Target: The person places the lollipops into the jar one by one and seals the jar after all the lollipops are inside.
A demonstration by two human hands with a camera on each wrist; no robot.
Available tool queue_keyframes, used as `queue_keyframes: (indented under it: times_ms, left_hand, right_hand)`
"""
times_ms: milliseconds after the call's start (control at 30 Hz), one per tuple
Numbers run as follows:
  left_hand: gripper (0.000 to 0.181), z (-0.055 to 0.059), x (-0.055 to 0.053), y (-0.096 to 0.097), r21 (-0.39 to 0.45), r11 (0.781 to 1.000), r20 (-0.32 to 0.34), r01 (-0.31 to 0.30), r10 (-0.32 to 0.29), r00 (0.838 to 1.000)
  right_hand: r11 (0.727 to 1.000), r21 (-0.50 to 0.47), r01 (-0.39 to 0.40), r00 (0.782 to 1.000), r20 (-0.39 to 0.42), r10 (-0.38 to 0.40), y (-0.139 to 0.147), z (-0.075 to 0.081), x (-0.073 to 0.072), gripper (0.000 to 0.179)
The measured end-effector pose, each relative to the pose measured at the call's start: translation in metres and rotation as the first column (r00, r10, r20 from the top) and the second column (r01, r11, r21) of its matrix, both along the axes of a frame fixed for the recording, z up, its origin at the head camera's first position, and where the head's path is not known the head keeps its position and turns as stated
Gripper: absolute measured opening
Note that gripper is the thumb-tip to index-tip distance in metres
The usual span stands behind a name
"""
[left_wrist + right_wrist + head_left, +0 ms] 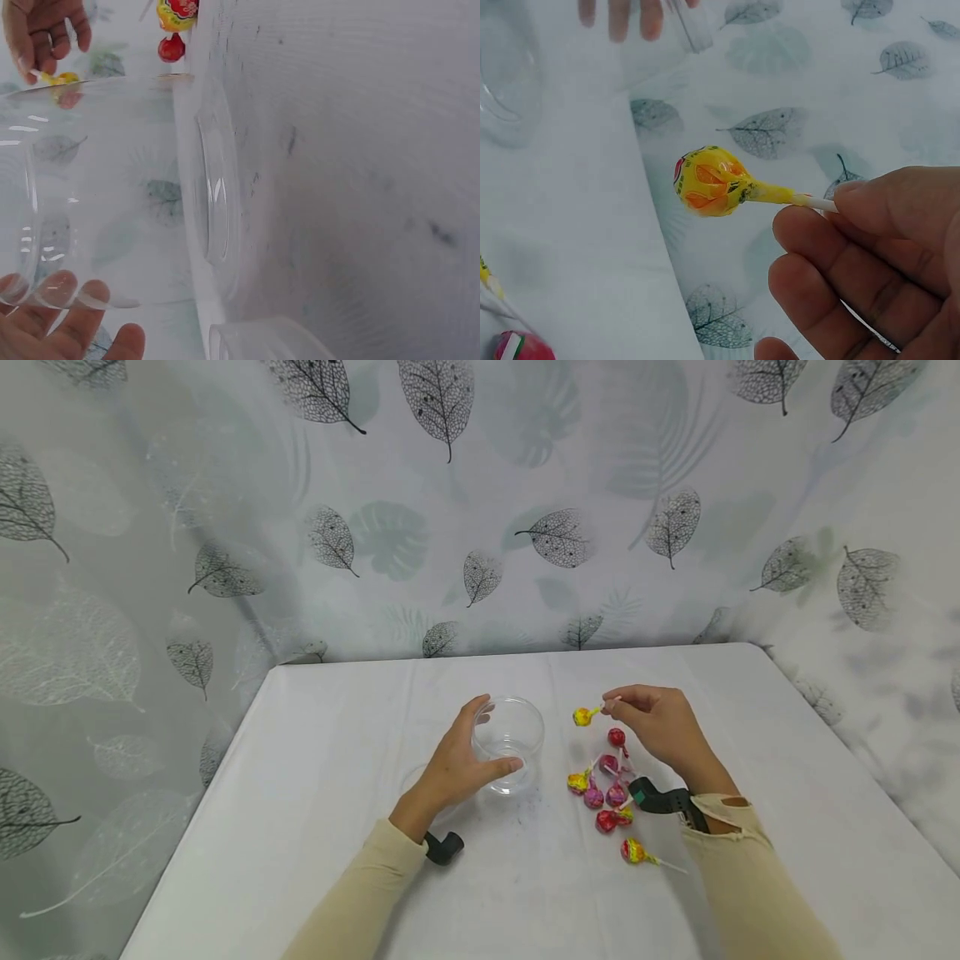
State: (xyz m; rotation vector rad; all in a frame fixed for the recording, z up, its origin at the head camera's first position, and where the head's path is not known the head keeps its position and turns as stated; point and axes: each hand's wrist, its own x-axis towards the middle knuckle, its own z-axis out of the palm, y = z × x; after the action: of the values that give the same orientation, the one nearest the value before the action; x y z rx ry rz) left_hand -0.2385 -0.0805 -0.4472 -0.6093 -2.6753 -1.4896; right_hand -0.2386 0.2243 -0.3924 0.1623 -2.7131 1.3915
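Observation:
My left hand (454,762) grips a clear plastic jar (510,731) from its left side, the thumb in front and the fingers behind it. The jar stands upright on the white-covered table; its see-through wall fills the left of the left wrist view. To the right of the jar, my right hand (654,724) pinches a yellow lollipop (712,182) by its white stick between thumb and forefinger. The wrapped candy end points left, toward the jar. Below that hand lies a loose group of red, pink and yellow lollipops (615,794) on the table.
A yellow and red lollipop (633,851) lies apart, nearer me. A clear round plastic piece (271,339) rests on the table by my left wrist, partly hidden in the head view. Leaf-patterned curtains (480,510) enclose the back and sides of the table (337,710).

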Motion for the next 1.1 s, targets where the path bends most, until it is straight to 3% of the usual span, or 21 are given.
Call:
queue_keyframes:
  times_ms: [567, 1100]
  left_hand:
    - [0.102, -0.006, -0.003, 0.001, 0.019, 1.000, 0.002, -0.002, 0.002, 1.000]
    - [0.101, -0.007, -0.003, 0.000, 0.016, 1.000, 0.011, 0.016, -0.016, 1.000]
  right_hand:
    - [1.000, -0.024, -0.016, 0.980, -0.201, 0.011, -0.015, 0.019, 0.003, 0.026]
    - [0.988, -0.126, -0.085, 0.969, -0.240, 0.053, -0.037, 0.029, 0.006, 0.023]
